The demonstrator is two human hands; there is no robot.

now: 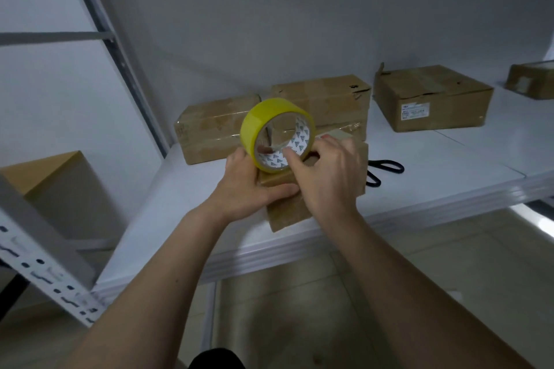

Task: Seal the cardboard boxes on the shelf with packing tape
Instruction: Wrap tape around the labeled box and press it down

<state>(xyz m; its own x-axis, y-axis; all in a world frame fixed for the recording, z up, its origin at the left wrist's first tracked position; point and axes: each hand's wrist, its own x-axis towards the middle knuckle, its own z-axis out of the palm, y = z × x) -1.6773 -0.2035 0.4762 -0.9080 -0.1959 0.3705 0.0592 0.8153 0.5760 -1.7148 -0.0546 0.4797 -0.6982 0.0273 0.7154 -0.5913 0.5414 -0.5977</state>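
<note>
A small cardboard box (287, 216) lies at the front of the white shelf (434, 177), mostly covered by my hands. A yellow roll of packing tape (263, 117) stands on edge on top of it. My left hand (248, 186) grips the near left corner of the box, its fingers up against the roll's lower left side. My right hand (326, 171) reaches in from the right with its fingertips curled at the roll's lower rim. The tape's loose end is hidden.
Two larger boxes (215, 126) (326, 99) stand behind the roll, another (431, 96) to the right and one (530, 81) at the far right. Black scissors (385, 169) lie right of the small box. A shelf post (45, 255) and a box (57, 177) are at the left.
</note>
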